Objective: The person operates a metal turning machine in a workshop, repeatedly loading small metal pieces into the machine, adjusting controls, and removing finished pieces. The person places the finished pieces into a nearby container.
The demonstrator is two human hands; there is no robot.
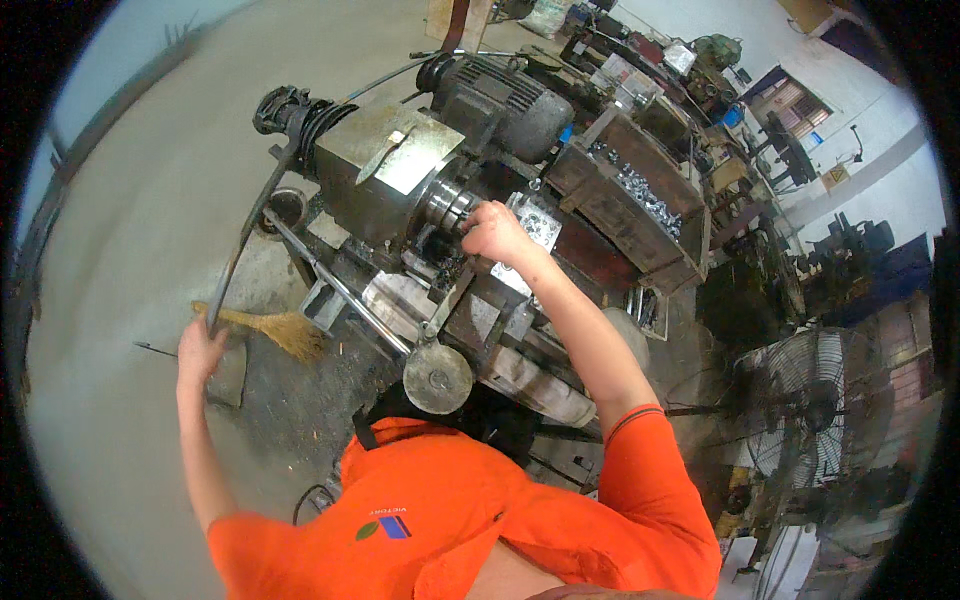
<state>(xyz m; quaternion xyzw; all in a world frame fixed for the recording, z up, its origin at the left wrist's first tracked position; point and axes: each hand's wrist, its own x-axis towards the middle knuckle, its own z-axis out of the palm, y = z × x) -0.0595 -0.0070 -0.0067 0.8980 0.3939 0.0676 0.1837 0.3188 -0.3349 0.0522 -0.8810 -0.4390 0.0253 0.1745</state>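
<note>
1 head-worn fisheye looks down on the lathe (372, 200) from nearby.

Fairly bright, diffuse light washes the floor (130, 250) — a pale glare sits on the lathe headstock cover (428, 165) — while fisheye distortion curves the surroundings toward black corners and the pedestal fan (780, 410) looks soft.

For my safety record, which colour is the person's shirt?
The shirt is bright orange, best seen in the head view.

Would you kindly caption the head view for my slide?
Left hand grips a long lever; right hand is at a metal spindle.
</note>
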